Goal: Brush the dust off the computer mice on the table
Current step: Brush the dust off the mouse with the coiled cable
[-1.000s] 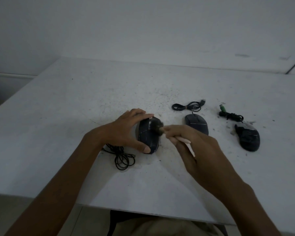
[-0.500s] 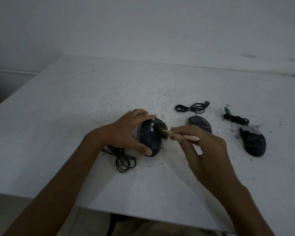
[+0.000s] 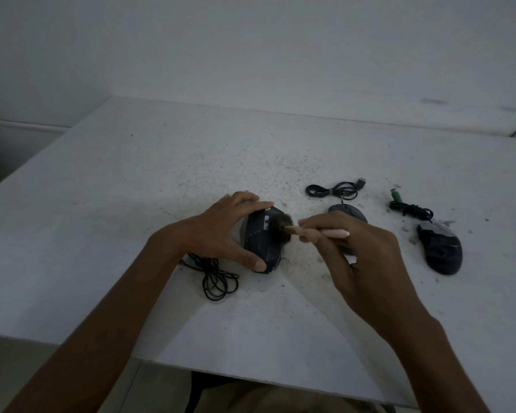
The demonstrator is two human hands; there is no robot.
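My left hand (image 3: 221,231) grips a black wired mouse (image 3: 261,247) tilted on its side on the white table (image 3: 102,219). My right hand (image 3: 358,251) holds a small brush (image 3: 283,231) by its pale handle, and the dark bristles touch the mouse's upper side. A second black mouse (image 3: 349,212) lies just behind my right hand, partly hidden by it. At the right rests a third, bulkier black mouse (image 3: 441,248).
The held mouse's cable (image 3: 216,280) is coiled loosely under my left wrist. A bundled cable with a USB plug (image 3: 335,189) and one with a green plug (image 3: 408,207) lie behind the other mice. Dust specks cover the table's middle. The near edge runs below my forearms.
The brush has swung from angled downward to nearly level, with its bristles shifting along the mouse's top. My left hand keeps the same grip on the mouse.
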